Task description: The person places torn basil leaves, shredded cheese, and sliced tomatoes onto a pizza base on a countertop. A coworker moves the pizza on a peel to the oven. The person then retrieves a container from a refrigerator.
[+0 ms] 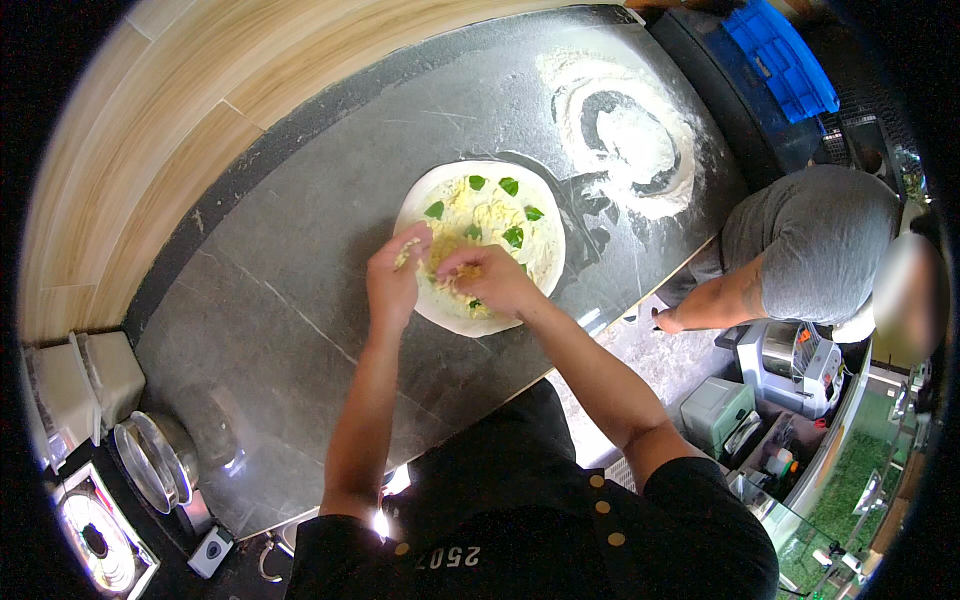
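Observation:
A round of raw pizza dough (pixel 545 285) lies flat on the grey stone worktop, topped with pale yellow grated cheese (pixel 490 212) and several green basil leaves (pixel 513 237). Over its left edge, my left hand (pixel 395 283) is cupped, with shreds of cheese showing at the curled fingers. My right hand (pixel 500 283) reaches over the lower middle of the dough, its fingertips drawn together around some cheese shreds. Both hands hide part of the topping beneath them, and slight blur softens the fingertips.
White flour (pixel 640 140) is spread in a ring at the worktop's (pixel 270 230) far right. A blue crate (pixel 780 60) stands beyond it. Another person (pixel 800 245) in grey bends at the right edge. Metal bowls (pixel 155 460) and pale containers (pixel 90 385) sit at the left.

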The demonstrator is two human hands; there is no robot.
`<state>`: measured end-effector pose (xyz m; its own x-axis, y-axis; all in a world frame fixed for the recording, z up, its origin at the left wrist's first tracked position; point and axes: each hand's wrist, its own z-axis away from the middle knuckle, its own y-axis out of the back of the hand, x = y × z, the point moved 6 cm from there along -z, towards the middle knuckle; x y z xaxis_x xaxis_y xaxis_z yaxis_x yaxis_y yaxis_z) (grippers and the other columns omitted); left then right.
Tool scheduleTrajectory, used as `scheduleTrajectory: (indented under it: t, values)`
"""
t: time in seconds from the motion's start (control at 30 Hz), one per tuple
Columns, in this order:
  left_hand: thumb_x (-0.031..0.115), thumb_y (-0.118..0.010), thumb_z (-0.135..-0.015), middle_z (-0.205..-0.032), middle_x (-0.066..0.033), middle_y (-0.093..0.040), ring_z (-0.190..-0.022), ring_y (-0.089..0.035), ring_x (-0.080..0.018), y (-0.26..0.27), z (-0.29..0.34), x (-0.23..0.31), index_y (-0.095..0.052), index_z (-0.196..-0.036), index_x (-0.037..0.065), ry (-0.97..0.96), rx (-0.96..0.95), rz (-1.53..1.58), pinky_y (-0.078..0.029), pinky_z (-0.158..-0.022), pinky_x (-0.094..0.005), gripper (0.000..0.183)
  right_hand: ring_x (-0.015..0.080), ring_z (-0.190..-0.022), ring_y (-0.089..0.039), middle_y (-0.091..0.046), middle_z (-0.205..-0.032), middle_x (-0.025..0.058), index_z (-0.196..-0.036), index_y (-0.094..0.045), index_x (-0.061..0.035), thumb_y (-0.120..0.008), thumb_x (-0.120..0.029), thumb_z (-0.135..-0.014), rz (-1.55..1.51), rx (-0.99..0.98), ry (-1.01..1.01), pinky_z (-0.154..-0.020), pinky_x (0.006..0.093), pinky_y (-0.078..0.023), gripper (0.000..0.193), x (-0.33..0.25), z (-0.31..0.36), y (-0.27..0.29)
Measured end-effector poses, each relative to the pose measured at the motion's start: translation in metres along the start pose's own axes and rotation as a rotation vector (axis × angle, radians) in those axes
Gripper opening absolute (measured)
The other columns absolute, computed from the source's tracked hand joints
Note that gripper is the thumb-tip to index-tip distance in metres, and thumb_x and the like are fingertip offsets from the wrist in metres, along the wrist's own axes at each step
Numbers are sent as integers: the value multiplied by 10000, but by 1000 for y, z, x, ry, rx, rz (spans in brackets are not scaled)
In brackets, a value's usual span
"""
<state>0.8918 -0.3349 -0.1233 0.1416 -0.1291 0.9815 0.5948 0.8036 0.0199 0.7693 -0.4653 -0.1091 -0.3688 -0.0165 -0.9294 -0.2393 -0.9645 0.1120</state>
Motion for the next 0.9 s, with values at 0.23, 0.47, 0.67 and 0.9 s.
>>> scheduleTrajectory:
  t: [0.23,0.47,0.67,0.9]
  values:
    - [19,-612,-1080,-1297,-154,-772,-1215,-730,-199,-20,-3,4,-702,-1385,-17,56,-107,138,-563,-1049,-317,320,167,-1070,-724,-797,-1121,81,-1139,-804,-11,-760,17,-898,1,51,-79,-1029,320,-550,247,1,22,26]
    - [172,-702,-1067,-1254,-109,-792,-1099,-738,-166,-95,-20,6,-723,-1385,36,44,-223,88,-555,-968,-301,346,143,-969,-739,-792,-1085,84,-1102,-784,15,-688,50,-983,-103,312,-52,-855,290,-606,157,4,26,116]
    - [28,-636,-1038,-1368,-152,-746,-1252,-704,-290,-125,3,23,-703,-1427,91,-178,-306,-200,-519,-1071,-362,400,166,-933,-751,-820,-1011,92,-1121,-798,18,-719,15,-925,203,444,-10,-859,338,-590,212,6,34,135]
    - [-129,-564,-1002,-1560,-168,-625,-1467,-584,-284,-113,55,27,-554,-1588,117,-227,-509,-163,-457,-1186,-376,635,177,-950,-748,-811,-1037,95,-1096,-801,10,-724,42,-915,-128,436,4,-878,307,-588,200,24,66,111]
